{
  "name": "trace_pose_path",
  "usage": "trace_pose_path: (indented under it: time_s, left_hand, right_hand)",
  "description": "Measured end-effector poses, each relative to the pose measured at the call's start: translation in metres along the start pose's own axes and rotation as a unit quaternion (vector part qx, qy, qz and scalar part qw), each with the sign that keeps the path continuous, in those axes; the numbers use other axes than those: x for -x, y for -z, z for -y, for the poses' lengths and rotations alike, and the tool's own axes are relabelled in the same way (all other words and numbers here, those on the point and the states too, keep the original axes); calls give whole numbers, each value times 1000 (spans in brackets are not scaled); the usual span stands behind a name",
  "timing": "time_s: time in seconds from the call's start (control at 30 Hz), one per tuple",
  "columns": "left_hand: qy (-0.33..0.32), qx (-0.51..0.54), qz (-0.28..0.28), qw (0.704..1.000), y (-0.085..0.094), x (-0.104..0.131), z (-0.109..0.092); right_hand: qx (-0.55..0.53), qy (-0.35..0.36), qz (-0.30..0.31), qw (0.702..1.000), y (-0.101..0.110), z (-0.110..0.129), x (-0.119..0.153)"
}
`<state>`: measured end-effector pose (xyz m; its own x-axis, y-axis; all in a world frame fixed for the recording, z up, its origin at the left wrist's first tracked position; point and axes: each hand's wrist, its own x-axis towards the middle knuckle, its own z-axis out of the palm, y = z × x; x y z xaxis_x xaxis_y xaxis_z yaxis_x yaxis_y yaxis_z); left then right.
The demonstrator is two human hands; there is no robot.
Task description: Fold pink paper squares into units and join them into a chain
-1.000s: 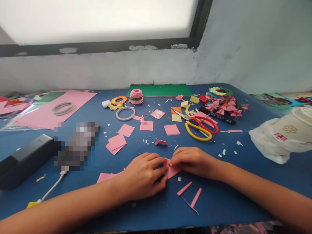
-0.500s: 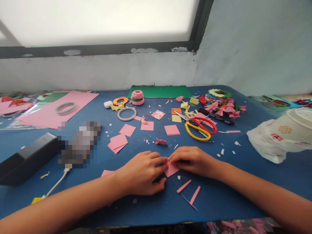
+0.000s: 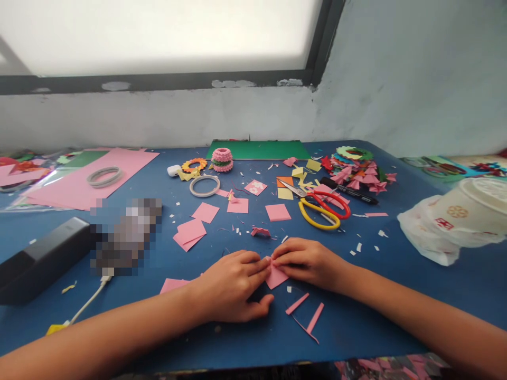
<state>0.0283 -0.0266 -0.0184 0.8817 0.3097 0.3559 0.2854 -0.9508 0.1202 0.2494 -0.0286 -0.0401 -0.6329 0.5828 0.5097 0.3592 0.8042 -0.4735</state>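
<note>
A small square of pink paper (image 3: 276, 276) lies on the blue table near its front, partly hidden by my fingers. My left hand (image 3: 236, 287) holds it down at the left with fingers pressed together at its upper edge; the thumb sticks out to the side, off the paper. From the right, my right hand (image 3: 307, 261) has its bent fingertips closed on the same upper edge. A folded pink paper piece (image 3: 260, 232) sits just beyond the hands. Two thin pink strips (image 3: 316, 317) lie to the near right.
Scissors (image 3: 322, 210) with red and yellow handles lie beyond my right hand, beside a black marker (image 3: 352, 192). Several pink squares (image 3: 278, 212), tape rolls (image 3: 204, 186) and a ringed paper stack (image 3: 222, 160) are spread behind. A bagged cup (image 3: 455, 219) stands right, a black box (image 3: 45, 258) left.
My left thumb has moved away from the fingers, a little to the right. Both hands remain at the pink paper's upper edge. The whole view has shifted slightly.
</note>
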Motion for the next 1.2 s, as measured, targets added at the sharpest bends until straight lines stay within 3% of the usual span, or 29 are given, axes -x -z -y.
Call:
trace_pose_path:
  time_s: [0.57,0.9,1.07,1.2]
  left_hand:
    - [33,16,3,999,1,-2,-3]
    - [100,48,25,994,13,-12,-1]
    - [90,45,18,995,12,-8,-3]
    - [47,33,-4,998,7,-4,-3]
  right_hand:
    - [59,13,-8,998,-2,6,0]
    - [234,105,81,963,9,23,3]
    - [187,65,58,979,13,26,8]
    - [129,41,37,990,15,23,8]
